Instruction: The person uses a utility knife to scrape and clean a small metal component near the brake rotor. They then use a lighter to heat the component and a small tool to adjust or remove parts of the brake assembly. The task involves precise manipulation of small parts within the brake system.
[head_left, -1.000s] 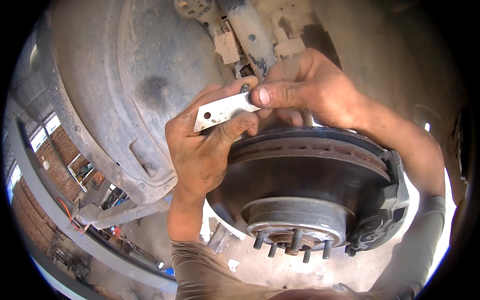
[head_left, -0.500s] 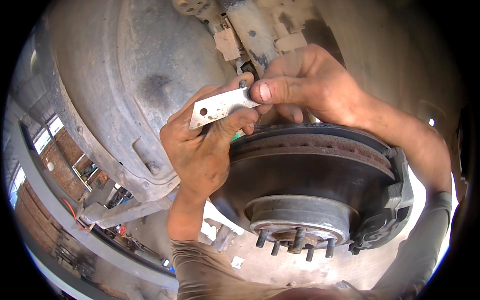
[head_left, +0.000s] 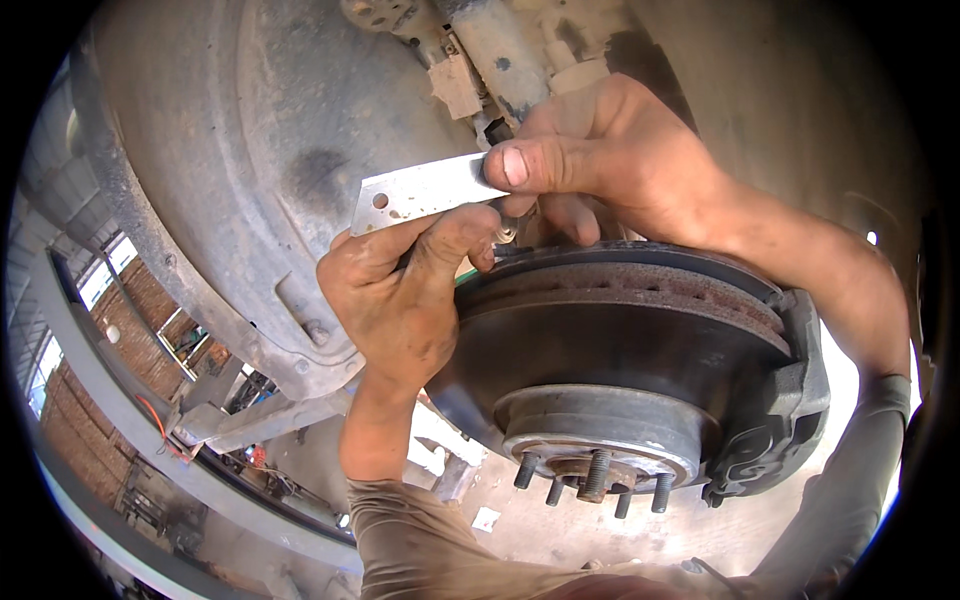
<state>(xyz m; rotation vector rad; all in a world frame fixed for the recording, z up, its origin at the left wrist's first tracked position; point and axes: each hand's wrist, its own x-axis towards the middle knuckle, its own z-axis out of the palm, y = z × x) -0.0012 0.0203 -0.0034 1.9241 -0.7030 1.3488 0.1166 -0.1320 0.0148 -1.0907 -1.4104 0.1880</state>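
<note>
A flat, shiny metal strip [head_left: 425,192] with a slanted left end, one round hole and some dark specks is held up above the brake disc [head_left: 600,345]. My right hand [head_left: 610,155] pinches the strip's right end, thumb on top. Just below the strip is my left hand [head_left: 395,290], its fingers curled and its thumb bent in. At that thumb's tip a small round metal piece [head_left: 507,232] shows; it may be a bolt's end, mostly hidden by the fingers. Part of the left fingers lies behind the strip.
Wheel studs [head_left: 660,492] stick out of the hub [head_left: 600,430] toward me. A brake caliper [head_left: 785,420] sits at the disc's right. The wheel arch liner [head_left: 230,200] curves round at left, and a strut [head_left: 495,50] rises behind my hands. A grey beam [head_left: 200,475] runs at lower left.
The metal strip has moved up and left in my right hand, off the left thumb. The dark stub that stood at its upper edge is no longer seen, and a small round piece shows below.
</note>
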